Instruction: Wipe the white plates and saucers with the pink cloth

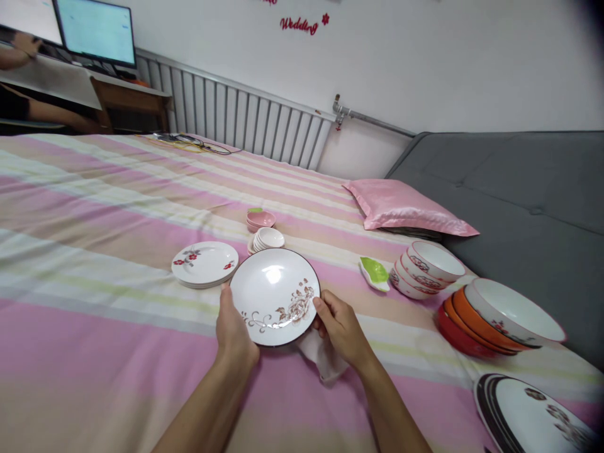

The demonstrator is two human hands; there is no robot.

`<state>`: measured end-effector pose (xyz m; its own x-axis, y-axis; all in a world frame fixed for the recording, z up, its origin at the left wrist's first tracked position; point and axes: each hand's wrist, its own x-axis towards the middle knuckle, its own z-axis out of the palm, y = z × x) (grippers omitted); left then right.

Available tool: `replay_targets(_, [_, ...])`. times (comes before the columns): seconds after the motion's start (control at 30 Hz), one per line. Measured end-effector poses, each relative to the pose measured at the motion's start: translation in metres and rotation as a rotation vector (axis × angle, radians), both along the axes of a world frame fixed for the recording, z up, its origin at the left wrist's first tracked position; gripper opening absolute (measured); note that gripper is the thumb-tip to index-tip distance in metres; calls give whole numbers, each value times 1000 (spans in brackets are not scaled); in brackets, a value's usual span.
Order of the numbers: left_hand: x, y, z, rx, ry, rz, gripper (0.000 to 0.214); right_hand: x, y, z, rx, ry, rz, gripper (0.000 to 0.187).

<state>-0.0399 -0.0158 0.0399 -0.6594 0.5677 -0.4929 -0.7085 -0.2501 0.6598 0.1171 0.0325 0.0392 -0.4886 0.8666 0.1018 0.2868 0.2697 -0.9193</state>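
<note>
Between my two hands is a round white plate (264,296) with a dark rim and brown flowers, tilted toward me above the bed. My left hand (233,327) grips its left edge. On the right edge, my right hand (337,324) closes with the thumb on the rim, and a pale cloth (323,362) hangs below its fingers. Just beyond the held plate are a stack of white plates with red flowers (205,263), a stack of small white bowls (270,238) and pink dishes (262,219).
To the right stand a green leaf-shaped dish (375,272), patterned bowls (434,263), larger orange and white bowls (514,311) and dark-rimmed plates (538,412). A pink pillow (408,204) leans near the grey headboard (509,189). Cables (198,143) lie at the far edge; a person's arm (19,53) is at a desk.
</note>
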Motion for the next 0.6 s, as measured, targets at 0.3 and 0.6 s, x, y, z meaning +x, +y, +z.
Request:
replay_targets(0.3, [-1, 0, -1, -14, 5, -15, 48, 0, -1, 0, -28, 24, 0, 36])
replay_targets(0.6, [3, -1, -2, 55, 46, -94, 51, -1, 2, -4, -249, 102, 12, 34])
